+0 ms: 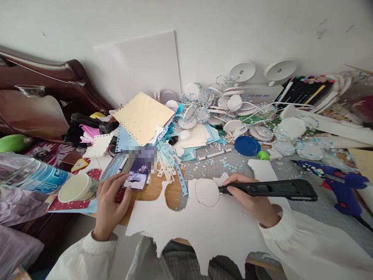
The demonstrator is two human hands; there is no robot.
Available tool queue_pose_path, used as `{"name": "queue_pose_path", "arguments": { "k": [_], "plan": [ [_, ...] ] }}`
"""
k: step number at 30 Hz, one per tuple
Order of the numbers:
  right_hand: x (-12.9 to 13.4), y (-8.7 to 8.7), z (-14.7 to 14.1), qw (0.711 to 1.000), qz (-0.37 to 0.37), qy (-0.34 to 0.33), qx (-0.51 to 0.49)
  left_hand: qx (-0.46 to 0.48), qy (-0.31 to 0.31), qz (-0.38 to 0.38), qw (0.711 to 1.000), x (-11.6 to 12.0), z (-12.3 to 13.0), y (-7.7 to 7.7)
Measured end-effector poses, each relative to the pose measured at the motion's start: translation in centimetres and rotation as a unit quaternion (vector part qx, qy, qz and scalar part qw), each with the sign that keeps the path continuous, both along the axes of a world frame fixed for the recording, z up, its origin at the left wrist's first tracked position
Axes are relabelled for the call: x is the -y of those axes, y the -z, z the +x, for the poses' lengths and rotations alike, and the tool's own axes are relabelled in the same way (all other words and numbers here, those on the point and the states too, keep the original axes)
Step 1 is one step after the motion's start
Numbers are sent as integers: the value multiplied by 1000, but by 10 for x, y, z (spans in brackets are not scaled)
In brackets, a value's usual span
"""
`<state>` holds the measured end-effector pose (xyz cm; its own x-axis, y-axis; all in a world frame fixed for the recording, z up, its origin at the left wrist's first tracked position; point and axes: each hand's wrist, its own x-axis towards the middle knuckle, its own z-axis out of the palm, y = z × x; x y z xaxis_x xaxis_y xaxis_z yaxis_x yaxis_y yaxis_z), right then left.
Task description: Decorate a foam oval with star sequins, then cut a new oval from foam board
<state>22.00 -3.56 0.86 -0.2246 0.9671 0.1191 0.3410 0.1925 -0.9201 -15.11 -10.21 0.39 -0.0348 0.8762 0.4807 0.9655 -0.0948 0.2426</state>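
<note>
My right hand (253,200) is closed around a black utility knife (271,189). Its tip meets the right edge of a circle (207,192) outlined on a white foam board (186,225). Several rounded notches are cut out of this board's edges, and it lies in front of me, partly over my lap. To the left, my left hand (112,198) lies palm down with fingers spread, its fingertips at the edge of a lit smartphone (135,179). Whether the fingers touch the screen is hard to make out.
White foam discs (233,102) and paper scraps crowd the back. A blue glue gun (335,179) lies right, beside the grey cutting mat (230,167). Left are a paper cup (76,188) and a water bottle (35,173). A blue lid (247,146) and a white pen (215,154) lie ahead.
</note>
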Motion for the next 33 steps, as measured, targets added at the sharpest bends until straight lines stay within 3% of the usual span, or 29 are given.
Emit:
{"name": "queue_pose_path", "arguments": {
  "k": [6,10,18,27,33],
  "plan": [
    [-1,0,1,1000,9,-16,2,36,-41,2,999,-19,13,-19],
    [0,1,2,1000,3,-27,-2,4,-44,-49,998,-46,21,-31],
    [-2,1,0,999,33,-35,-17,-170,-121,-154,966,-102,25,-15],
    [-2,0,1,998,43,-40,-5,-221,-121,-142,957,-109,32,-12],
    [-1,-1,0,998,52,-37,-10,-203,-146,-152,956,-105,34,-14]
  ]
}}
